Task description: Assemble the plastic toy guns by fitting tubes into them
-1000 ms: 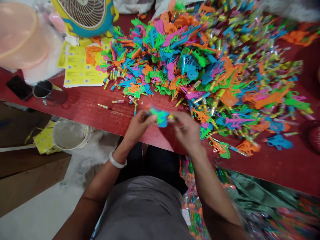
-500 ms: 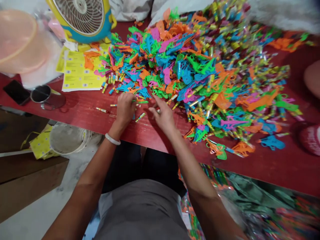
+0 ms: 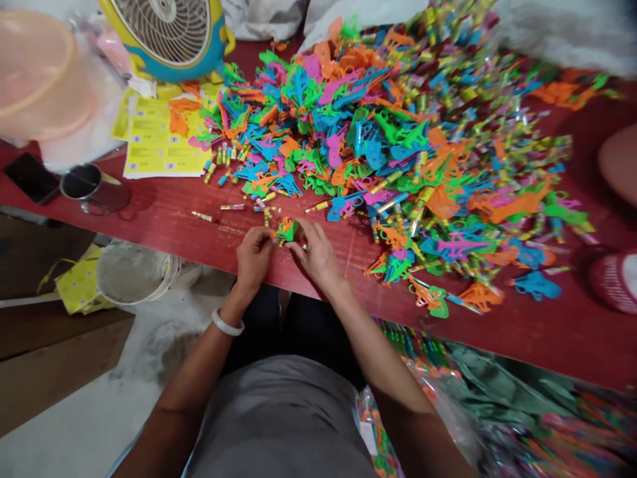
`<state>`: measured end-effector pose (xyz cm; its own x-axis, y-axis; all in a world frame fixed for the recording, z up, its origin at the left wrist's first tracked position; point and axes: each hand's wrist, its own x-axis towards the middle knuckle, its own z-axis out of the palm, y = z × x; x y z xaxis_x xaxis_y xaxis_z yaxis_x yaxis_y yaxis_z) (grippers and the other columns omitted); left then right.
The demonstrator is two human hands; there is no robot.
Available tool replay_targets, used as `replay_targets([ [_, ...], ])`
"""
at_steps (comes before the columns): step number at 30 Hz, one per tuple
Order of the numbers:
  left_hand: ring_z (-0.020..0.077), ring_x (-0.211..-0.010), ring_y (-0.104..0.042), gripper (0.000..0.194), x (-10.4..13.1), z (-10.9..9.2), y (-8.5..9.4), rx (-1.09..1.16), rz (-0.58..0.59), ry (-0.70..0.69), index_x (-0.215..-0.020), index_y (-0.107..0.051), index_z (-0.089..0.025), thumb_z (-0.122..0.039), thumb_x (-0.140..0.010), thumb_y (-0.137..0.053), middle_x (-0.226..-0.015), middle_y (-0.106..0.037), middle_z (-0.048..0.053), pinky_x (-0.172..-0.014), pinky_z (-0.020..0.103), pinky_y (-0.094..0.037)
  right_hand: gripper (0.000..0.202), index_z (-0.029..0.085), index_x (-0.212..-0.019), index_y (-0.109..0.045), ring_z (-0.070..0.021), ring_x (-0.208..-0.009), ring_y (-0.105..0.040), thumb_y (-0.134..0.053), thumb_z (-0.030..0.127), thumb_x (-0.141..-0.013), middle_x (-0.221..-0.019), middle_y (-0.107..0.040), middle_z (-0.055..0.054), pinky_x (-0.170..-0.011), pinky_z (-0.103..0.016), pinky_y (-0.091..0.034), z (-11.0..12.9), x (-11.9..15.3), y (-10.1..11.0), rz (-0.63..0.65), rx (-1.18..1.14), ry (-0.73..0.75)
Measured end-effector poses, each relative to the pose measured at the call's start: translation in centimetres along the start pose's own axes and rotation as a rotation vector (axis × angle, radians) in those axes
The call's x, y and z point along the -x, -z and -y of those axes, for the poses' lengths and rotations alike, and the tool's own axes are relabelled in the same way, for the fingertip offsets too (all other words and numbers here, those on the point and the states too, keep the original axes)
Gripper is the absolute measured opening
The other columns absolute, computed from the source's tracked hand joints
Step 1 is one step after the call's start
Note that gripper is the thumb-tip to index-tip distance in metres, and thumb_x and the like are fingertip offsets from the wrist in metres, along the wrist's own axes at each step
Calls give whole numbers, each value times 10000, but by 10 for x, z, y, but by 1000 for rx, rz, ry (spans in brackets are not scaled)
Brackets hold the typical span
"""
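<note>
Green plastic (image 3: pixel 287 230) is partly hidden by fingers (image 3: pixel 312 234).

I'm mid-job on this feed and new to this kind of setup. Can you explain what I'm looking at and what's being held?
There is no machine here: a person works with two bare hands, seen from a single head-worn camera looking forward and down. The left hand, with a white bangle on its wrist, pinches a small green-and-orange plastic piece. The fingers of the right hand are close against its other side; exactly what they grip is too small to tell. On the red table beyond lies a big pile of bright plastic pieces mixed with short tubes. Over to the left are yellow printed sheets, a fan and a metal mug.
</note>
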<state>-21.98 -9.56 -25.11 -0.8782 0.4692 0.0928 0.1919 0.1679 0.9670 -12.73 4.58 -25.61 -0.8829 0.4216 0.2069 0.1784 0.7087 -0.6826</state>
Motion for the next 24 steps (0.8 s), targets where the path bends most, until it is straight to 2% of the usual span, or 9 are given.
replay_targets([
  [3, 172, -857, -648, 84, -3, -3, 0, 150, 58, 143, -883, -691, -202, -246, -812, -697, -877, -709, 17, -857, 325, -500, 391, 209, -1337, -601, -268, -981, -649, -592, 288, -954, -1135, -638, -133, -885, -426, -568, -3, -6, 1, 2, 0, 25],
  [6, 178, -879, -674, 228, -3, -7, -4, 322, 96, 249, -937, -682, -193, -316, -765, -765, -908, -732, 32, -891, 341, -508, 351, 194, -1302, -632, -243, -904, -654, -530, 284, -978, -1094, -634, -137, -798, -370, -574, -4, -8, -1, 3, 31, 59],
  [10, 187, -933, -682, 306, -1, -11, -12, 398, 113, 249, -960, -668, -191, -347, -732, -800, -976, -729, 59, -916, 352, -520, 358, 192, -1304, -623, -241, -920, -655, -462, 295, -1001, -1137, -637, -152, -764, -346, -564, -3, -4, 1, -68, 88, 80],
  [13, 191, -956, -667, 442, -4, -16, -14, 280, -2, 175, -1074, -660, -198, -349, -699, -837, -1116, -696, 87, -889, 348, -527, 324, 204, -1231, -642, -245, -999, -642, -428, 319, -1017, -1124, -635, -148, -838, -366, -554, 1, -9, 15, -155, 29, 115],
  [15, 191, -953, -658, 517, -7, -23, -12, 249, 10, 153, -1120, -665, -212, -358, -669, -870, -1141, -690, 79, -861, 331, -525, 285, 218, -1137, -658, -235, -1002, -636, -433, 348, -1020, -1069, -643, -125, -871, -376, -543, 4, -14, 29, -95, -69, 192],
  [17, 183, -884, -651, 457, -9, -31, -7, 299, 144, 194, -1036, -703, -202, -397, -662, -880, -1011, -714, 50, -801, 302, -518, 250, 224, -1039, -658, -213, -943, -639, -465, 379, -1013, -988, -653, -88, -862, -368, -538, 7, -18, 38, 70, -194, 245],
  [20, 138, -717, -599, 358, -8, -40, -1, 395, 246, 313, -851, -720, -176, -444, -670, -874, -781, -683, 5, -678, 256, -477, 205, 214, -1019, -618, -192, -920, -633, -572, 405, -960, -983, -655, -59, -863, -357, -532, 9, -13, 42, 149, -341, 88],
  [22, 119, -666, -570, 354, -4, -42, 3, 469, 177, 385, -816, -717, -178, -455, -663, -876, -737, -667, -7, -640, 244, -458, 206, 213, -1050, -596, -197, -975, -629, -608, 378, -928, -1048, -653, -68, -897, -375, -527, 10, -4, 40, 111, -393, -56],
  [24, 113, -647, -562, 357, 0, -41, 5, 543, 104, 448, -800, -714, -184, -459, -647, -883, -721, -665, -12, -639, 246, -461, 174, 215, -1038, -610, -214, -1058, -623, -590, 349, -930, -1119, -651, -88, -943, -402, -515, 13, 6, 38, 102, -429, -98],
])
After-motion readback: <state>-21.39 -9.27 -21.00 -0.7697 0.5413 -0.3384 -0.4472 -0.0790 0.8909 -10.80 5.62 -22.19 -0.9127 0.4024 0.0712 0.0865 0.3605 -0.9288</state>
